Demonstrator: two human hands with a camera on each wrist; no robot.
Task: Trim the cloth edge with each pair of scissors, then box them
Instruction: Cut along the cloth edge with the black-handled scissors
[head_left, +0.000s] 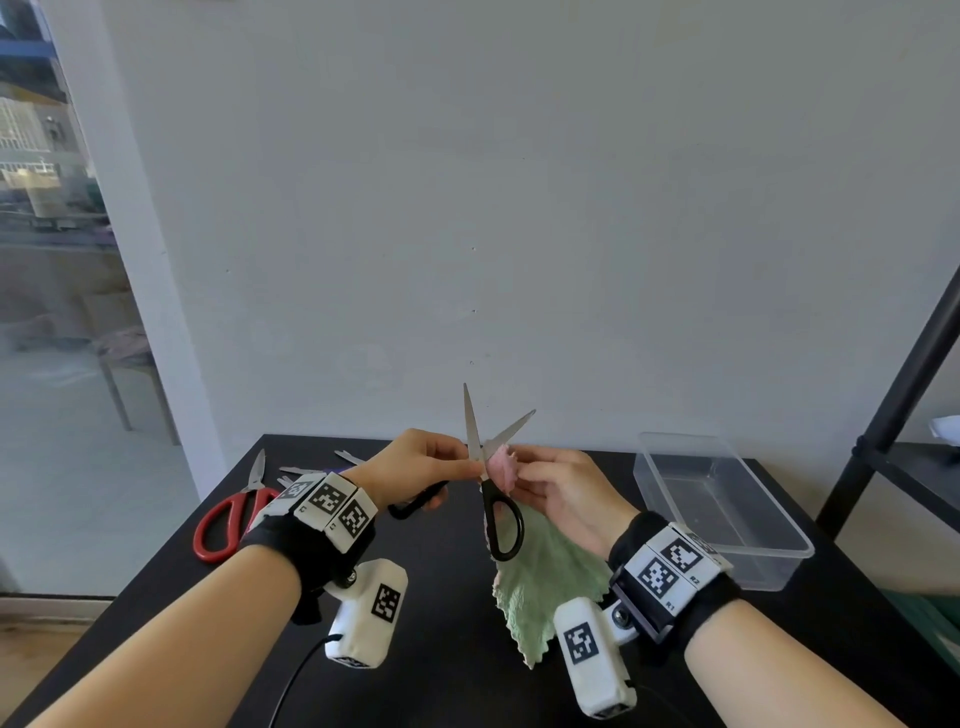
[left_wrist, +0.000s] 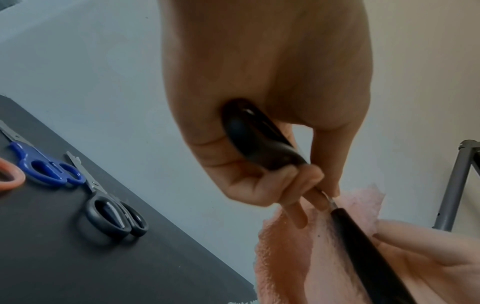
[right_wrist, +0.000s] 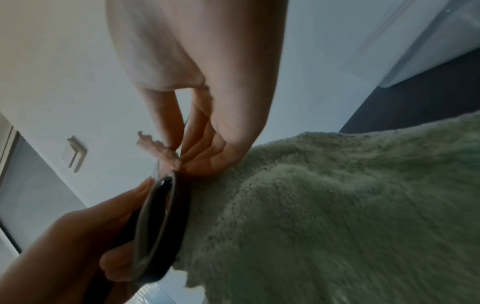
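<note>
The left hand (head_left: 415, 462) grasps the opened black scissors (head_left: 491, 467); the right hand (head_left: 561, 493) pinches the cloth (head_left: 550, 577) edge between the blades. Closing now could nick those fingertips.

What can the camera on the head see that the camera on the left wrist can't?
Only the head view shows the clear plastic box, the big red-handled scissors, the open steel blades and the cloth's green side.

Only the left wrist view shows the blue-handled scissors and the small black-handled scissors lying on the black table.

Both show the left hand gripping the black-handled scissors and the right hand holding the pink-and-green cloth.
</note>
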